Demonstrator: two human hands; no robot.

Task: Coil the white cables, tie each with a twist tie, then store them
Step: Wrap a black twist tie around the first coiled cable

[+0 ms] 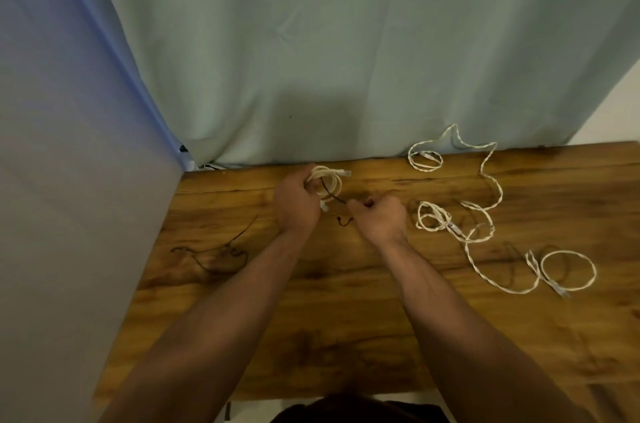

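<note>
The left hand (298, 204) curls its fingers round the small coil of white braided cable (329, 180), near the brown wooden table's (311, 318) twelve o'clock edge. The right hand (381, 218) pinches the thin dark wire twist tie (334, 196) that crosses the coil. It is best to squeeze the loops flat, draw the tie snug, then twist its ends together. Loose white cables (485, 208) lie at two o'clock.

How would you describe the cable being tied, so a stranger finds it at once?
Look at the table's far edge. There the left hand grips a tight coil with a dark tie across it. The other cables lie loose on the right.
</note>
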